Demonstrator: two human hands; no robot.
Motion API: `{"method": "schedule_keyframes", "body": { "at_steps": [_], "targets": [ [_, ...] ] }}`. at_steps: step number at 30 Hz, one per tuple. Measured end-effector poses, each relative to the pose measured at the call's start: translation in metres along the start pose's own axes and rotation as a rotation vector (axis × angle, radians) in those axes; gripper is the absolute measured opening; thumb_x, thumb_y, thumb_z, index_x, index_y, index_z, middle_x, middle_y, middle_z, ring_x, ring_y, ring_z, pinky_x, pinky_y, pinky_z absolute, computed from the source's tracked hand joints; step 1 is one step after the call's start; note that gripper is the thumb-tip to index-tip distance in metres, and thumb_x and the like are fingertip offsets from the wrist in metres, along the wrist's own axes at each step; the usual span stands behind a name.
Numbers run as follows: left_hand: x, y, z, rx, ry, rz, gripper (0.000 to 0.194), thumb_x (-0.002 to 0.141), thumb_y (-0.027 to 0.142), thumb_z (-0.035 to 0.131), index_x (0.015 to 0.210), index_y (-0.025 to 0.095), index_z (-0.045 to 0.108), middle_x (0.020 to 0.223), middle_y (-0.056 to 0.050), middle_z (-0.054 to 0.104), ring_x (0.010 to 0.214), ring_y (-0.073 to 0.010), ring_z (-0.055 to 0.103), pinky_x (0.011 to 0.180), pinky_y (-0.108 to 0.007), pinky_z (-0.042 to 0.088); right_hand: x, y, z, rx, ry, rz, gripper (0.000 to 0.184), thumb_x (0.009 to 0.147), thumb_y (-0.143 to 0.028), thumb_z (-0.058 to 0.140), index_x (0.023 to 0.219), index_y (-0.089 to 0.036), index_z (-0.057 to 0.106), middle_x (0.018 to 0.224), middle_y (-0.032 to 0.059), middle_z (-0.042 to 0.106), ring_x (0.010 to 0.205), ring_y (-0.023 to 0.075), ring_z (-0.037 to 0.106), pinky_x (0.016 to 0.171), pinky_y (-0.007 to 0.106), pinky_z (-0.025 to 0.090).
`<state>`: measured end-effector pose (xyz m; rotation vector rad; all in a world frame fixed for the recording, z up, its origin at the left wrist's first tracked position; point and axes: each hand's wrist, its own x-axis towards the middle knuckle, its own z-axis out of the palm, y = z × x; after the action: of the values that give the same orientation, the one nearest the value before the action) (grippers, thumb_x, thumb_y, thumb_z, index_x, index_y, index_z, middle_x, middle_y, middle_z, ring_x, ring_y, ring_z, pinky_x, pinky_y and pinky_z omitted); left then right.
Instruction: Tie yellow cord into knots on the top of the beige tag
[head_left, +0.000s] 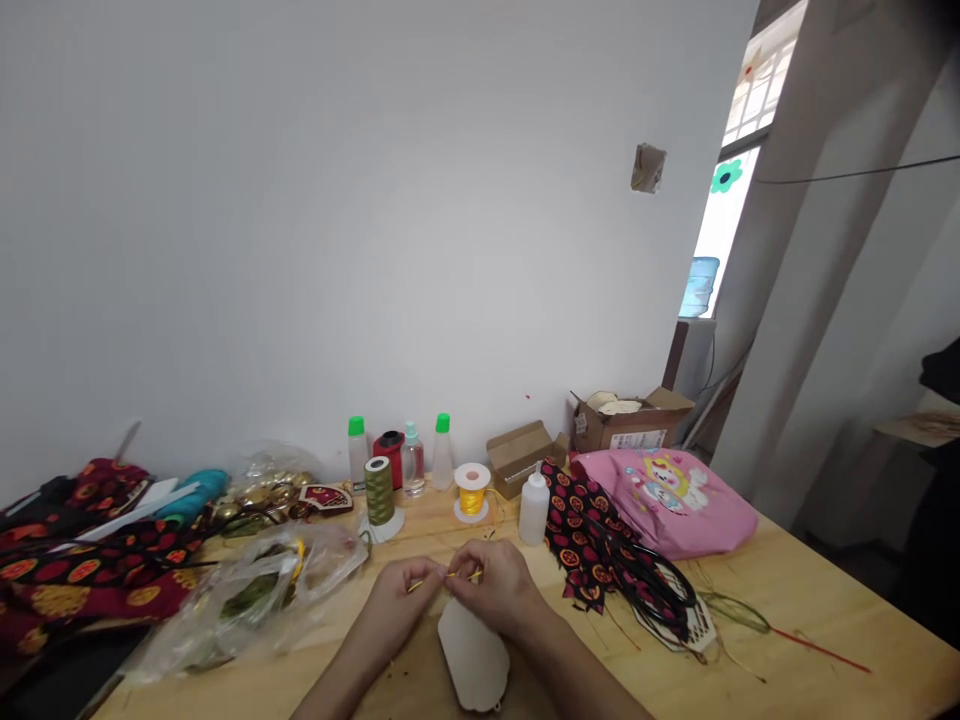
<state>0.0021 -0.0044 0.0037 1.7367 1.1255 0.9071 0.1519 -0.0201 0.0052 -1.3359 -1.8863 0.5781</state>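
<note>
My left hand and my right hand meet above the front middle of the wooden table. Both pinch a short length of yellow cord, which shows between the fingertips. Under my right hand lies a pale flat piece with a scalloped lower end; whether the cord is joined to it is hidden by my fingers. Behind my hands stands a spool of yellow cord, with a loose strand trailing to its right. A white squeeze bottle is to the right of that spool.
A green thread spool and several green-capped or clear bottles stand by the wall. Plastic bags and patterned cloth cover the left. Rightward lie black cords, a pink bag and an open cardboard box.
</note>
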Motion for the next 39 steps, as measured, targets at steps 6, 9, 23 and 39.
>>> {"method": "schedule_keyframes", "body": {
  "at_steps": [6, 9, 23, 39],
  "targets": [
    [0.001, -0.002, 0.0, 0.019, 0.005, 0.008, 0.033, 0.067, 0.039, 0.046, 0.061, 0.011, 0.063, 0.057, -0.001, 0.06, 0.058, -0.0141, 0.05, 0.057, -0.02, 0.037, 0.005, 0.012, 0.01, 0.256, 0.031, 0.084, 0.023, 0.068, -0.031, 0.05, 0.082, -0.014, 0.06, 0.06, 0.0011, 0.06, 0.051, 0.0087, 0.05, 0.045, 0.017, 0.035],
    [0.002, -0.002, 0.001, 0.024, -0.003, -0.002, 0.034, 0.067, 0.04, 0.046, 0.062, 0.011, 0.062, 0.054, 0.0, 0.058, 0.056, -0.0138, 0.049, 0.055, -0.02, 0.037, 0.007, 0.015, 0.013, 0.311, 0.014, 0.085, 0.024, 0.069, -0.031, 0.049, 0.08, -0.013, 0.061, 0.06, 0.0012, 0.059, 0.051, 0.0083, 0.048, 0.045, 0.017, 0.034],
    [-0.001, 0.0, 0.002, 0.001, -0.011, -0.023, 0.029, 0.066, 0.037, 0.048, 0.062, 0.011, 0.06, 0.057, -0.001, 0.059, 0.055, -0.0127, 0.048, 0.053, -0.019, 0.037, 0.006, 0.003, 0.004, 0.626, -0.04, 0.288, 0.017, 0.061, -0.026, 0.057, 0.059, -0.009, 0.056, 0.047, -0.0043, 0.047, 0.042, 0.004, 0.038, 0.043, 0.017, 0.03],
    [-0.002, 0.0, 0.004, 0.037, 0.062, 0.015, 0.03, 0.067, 0.035, 0.046, 0.056, 0.01, 0.06, 0.052, -0.001, 0.057, 0.053, -0.0127, 0.047, 0.053, -0.021, 0.036, 0.002, 0.0, 0.009, 0.614, -0.113, 0.236, 0.024, 0.053, -0.025, 0.063, 0.072, -0.011, 0.057, 0.049, -0.0051, 0.049, 0.042, 0.0041, 0.039, 0.041, 0.016, 0.029]
  ]
}}
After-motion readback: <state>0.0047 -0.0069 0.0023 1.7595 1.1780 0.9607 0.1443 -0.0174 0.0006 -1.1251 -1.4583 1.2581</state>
